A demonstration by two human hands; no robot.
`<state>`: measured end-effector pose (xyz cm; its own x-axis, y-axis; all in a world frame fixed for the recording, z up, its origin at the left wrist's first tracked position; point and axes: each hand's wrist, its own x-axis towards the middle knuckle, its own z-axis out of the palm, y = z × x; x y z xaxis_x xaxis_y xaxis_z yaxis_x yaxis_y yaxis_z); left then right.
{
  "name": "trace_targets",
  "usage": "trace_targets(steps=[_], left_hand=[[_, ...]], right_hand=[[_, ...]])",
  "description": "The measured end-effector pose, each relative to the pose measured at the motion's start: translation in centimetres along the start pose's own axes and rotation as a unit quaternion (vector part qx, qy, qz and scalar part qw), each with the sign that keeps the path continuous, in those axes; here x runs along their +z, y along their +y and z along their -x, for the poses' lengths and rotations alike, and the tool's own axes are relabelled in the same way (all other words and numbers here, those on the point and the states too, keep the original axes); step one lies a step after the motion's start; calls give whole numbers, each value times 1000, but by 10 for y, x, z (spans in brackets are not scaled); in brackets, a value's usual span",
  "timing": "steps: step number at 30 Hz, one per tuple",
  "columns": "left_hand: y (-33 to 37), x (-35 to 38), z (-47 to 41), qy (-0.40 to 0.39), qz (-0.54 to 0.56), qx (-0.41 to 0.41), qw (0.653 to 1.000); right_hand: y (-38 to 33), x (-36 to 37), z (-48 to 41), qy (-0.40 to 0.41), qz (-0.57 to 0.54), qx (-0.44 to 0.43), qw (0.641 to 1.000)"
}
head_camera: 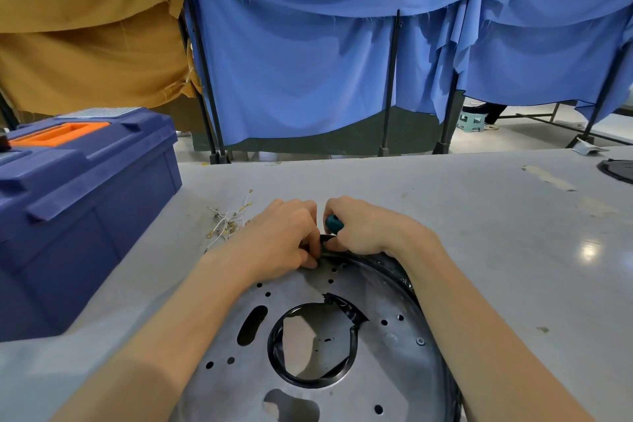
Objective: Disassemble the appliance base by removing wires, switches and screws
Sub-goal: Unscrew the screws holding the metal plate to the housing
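Note:
A round metal appliance base (373,349) with a black rim, several holes and a large centre opening lies on the grey table in front of me. My left hand (281,236) pinches the black rim at the base's far edge. Close beside it, my right hand (366,226) grips a tool with a teal handle (334,223); the tool's tip is hidden between my hands. A screw (420,341) sits in the plate at the right. A bundle of white wires with ring terminals (227,219) lies loose on the table, left of my hands.
A blue toolbox with an orange handle (78,202) stands at the table's left. A black round part (618,169) lies at the far right edge. Blue and brown cloths hang on frames behind the table (496,233).

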<state>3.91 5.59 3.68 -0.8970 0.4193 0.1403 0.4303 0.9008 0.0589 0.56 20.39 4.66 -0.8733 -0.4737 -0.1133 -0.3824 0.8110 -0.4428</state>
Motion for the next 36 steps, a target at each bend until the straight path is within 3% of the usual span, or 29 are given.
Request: trace_targets(steps=[11,23,36], left_hand=[[-1,4,-1,9,-13,13,1000],[4,4,-1,6,-98,22,995],[1,-1,2,60,5,1,998]], right_hand=[[0,1,0,-6,2,5,1000],[-3,-2,3,-16,4,9,1000],[-3,-2,4,-16,3,10,1000]])
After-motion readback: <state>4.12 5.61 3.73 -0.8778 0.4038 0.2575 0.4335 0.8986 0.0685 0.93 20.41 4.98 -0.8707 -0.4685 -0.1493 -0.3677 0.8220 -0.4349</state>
